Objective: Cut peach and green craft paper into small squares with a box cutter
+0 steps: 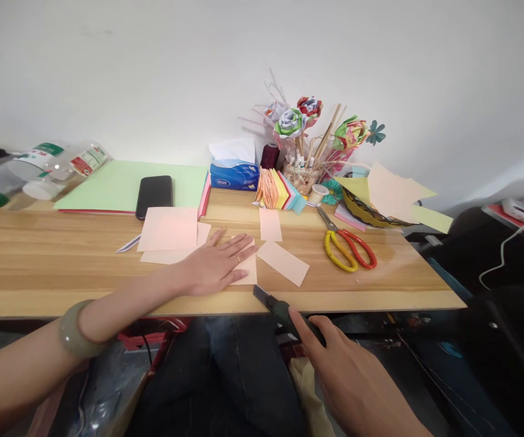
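My left hand point(216, 264) lies flat with fingers spread on a pale pink paper piece point(248, 270) near the front edge of the wooden table point(62, 261). My right hand point(348, 370) is below the table edge, its fingers closed round a dark utility knife point(273, 306) whose tip reaches the table's front edge beside the paper. Two more pink paper strips point(282, 261) lie just right of my left hand. Larger pink sheets point(168, 233) lie to its left.
Red and yellow scissors point(348, 247) lie to the right. At the back are a black phone point(153, 194) on green paper, a tissue box point(235, 173), a fan of coloured papers point(278, 191), a basket of paper flowers point(305, 145) and plastic bottles point(39, 170).
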Tool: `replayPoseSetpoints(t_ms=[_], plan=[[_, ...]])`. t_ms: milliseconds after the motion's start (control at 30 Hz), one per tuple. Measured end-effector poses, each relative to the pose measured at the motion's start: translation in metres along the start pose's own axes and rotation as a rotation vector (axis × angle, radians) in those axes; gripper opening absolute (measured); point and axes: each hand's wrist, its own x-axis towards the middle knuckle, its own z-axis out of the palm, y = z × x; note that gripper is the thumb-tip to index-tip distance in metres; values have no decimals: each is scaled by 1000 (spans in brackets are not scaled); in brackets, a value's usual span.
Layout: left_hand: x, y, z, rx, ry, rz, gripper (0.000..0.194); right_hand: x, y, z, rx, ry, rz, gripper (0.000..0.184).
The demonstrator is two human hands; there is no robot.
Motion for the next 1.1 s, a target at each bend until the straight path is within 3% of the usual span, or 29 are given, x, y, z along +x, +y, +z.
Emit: replayPoseSetpoints(t_ms=[1100], plan=[[0,2,0,-6,-10,-16,57,-2,-4,1,-16,-30,13,78]])
